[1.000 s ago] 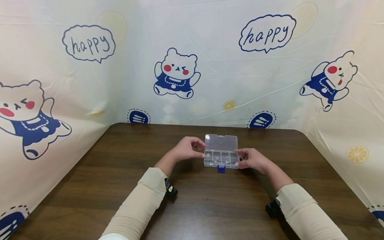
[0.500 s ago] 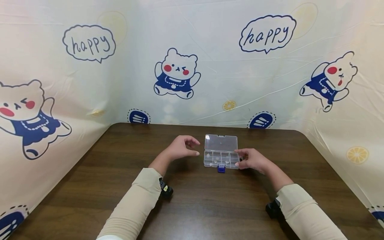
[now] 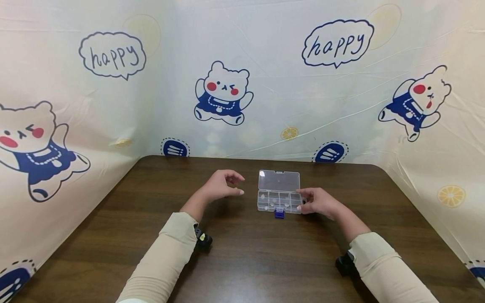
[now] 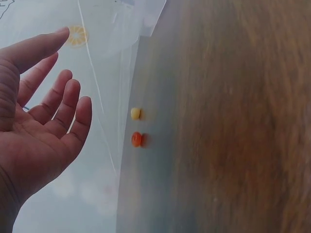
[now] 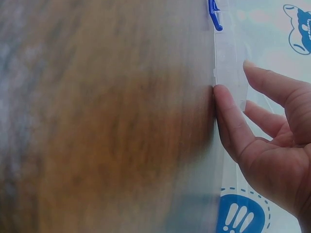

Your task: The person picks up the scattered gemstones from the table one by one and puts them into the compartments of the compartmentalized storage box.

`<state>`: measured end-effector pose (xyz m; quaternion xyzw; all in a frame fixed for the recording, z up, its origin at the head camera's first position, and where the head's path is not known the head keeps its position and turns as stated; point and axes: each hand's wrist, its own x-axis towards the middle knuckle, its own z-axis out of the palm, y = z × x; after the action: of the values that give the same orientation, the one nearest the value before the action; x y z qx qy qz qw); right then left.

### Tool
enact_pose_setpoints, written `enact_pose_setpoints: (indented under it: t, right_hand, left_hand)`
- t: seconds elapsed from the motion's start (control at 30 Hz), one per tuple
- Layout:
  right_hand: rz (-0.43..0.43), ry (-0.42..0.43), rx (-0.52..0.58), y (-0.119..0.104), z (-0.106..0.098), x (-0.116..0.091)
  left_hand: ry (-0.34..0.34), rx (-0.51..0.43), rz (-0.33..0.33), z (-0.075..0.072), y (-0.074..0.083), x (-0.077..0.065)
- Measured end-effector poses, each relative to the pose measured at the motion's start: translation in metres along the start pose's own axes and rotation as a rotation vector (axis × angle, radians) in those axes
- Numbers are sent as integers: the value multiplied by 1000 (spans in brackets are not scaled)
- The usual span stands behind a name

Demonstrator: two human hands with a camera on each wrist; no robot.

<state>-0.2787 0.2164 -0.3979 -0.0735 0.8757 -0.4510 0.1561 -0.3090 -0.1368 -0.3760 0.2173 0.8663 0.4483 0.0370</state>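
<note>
A clear plastic compartment box (image 3: 279, 200) lies on the brown table with its see-through lid (image 3: 279, 181) swung back. A blue latch (image 3: 279, 213) hangs at its front. Several small whitish pieces lie in its compartments. My right hand (image 3: 320, 201) holds the box's right end, thumb at the front corner and fingers farther back. To the left of the box, apart from it, my left hand (image 3: 222, 184) is held with loosely bent fingers and nothing in them. The left wrist view shows a small yellow bead (image 4: 135, 113) and an orange bead (image 4: 137, 140) on the table, hidden in the head view.
The wooden table (image 3: 242, 261) reaches back to a printed cloth backdrop (image 3: 265, 84) that also rises on both sides. Dark wrist cameras sit under the left sleeve (image 3: 166, 252) and right sleeve (image 3: 382, 261).
My left hand has left the box's left side and moved steadily left. The box and my right hand have stayed in place.
</note>
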Motion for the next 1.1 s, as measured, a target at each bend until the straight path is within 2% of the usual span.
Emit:
enact_pose_setpoints:
  t: [0.23,0.87,0.97,1.1]
  right_hand:
    - [2,-8,45,-1,0,0]
    - [-7,-12,46,0,1,-1]
    - [-8,-4,38,1,1,-1]
    - [-9,0,15,1,1,-1]
  left_hand:
    - [0,-28,-56,-9,-3,-3]
    - [-10,8,-77,-26,-29,-1]
    - [-52,32,-85,-28,-31,-1]
    - [-142,58,-102,-29,-34,-1]
